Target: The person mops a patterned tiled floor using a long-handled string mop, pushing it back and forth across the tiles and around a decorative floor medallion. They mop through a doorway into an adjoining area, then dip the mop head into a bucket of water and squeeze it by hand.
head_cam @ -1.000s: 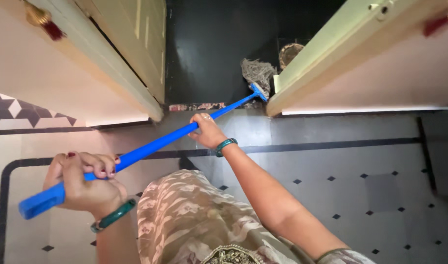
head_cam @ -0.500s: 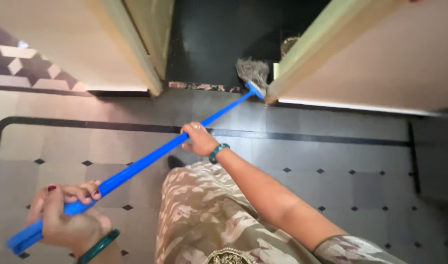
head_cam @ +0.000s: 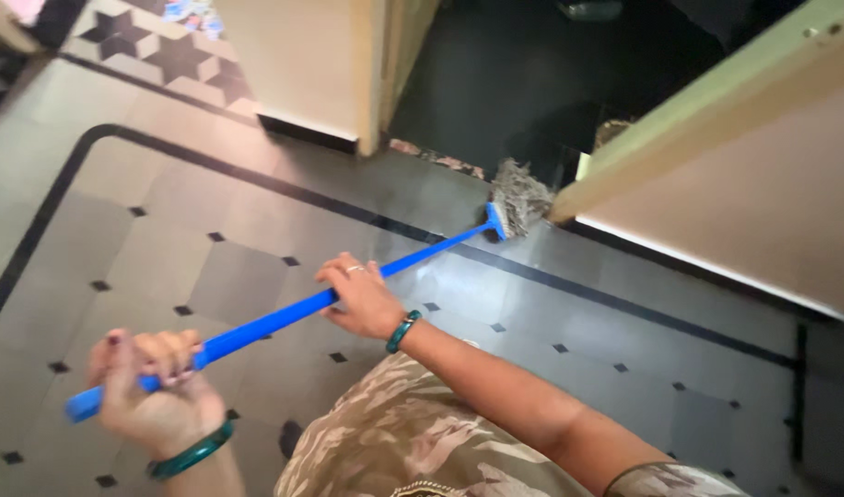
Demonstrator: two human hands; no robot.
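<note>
1. Blue plastic mop handle (head_cam: 284, 317) runs from near left to far right, its grey stringy head (head_cam: 518, 195) at the doorway.
2. Left hand (head_cam: 150, 391) grips the near end.
3. Right hand (head_cam: 362, 299) clasps mid-shaft, nearer the head.

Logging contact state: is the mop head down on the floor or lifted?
Down. The mop head rests on the grey tiled floor at the doorway, its strands spread out. Both hands grip the blue handle.
</note>
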